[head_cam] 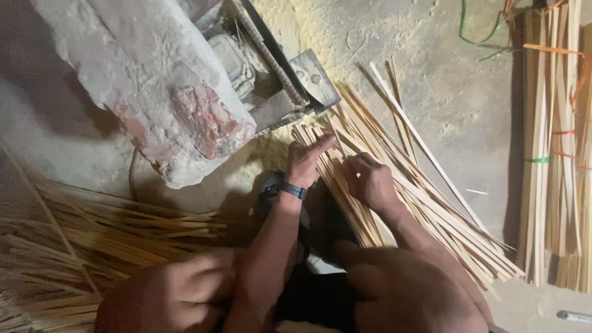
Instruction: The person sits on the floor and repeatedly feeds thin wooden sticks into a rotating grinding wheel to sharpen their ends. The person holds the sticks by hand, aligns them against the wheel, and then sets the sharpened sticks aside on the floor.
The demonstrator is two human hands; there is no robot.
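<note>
We are pressing our left hand (306, 161), fingers flat, and our right hand (372, 182), fingers curled, on the bamboo strips (394, 197) lying on the floor (456, 92) beside the machine (185, 86), keeping their ends even.

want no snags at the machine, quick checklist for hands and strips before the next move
1. Left hand on the strips: ok, fingers lie flat on the near ends.
2. Right hand on the strips: ok, it rests on the pile, fingers curled.
3. Hands off the machine: ok, both sit below its metal plate, not touching.
4. Strip ends lined up: not ok, they fan out across the floor.
5. Grip firm: cannot tell, the fingertips hide it.
6. Tied bundles apart from the pile: ok, they lie off to the side.
</note>
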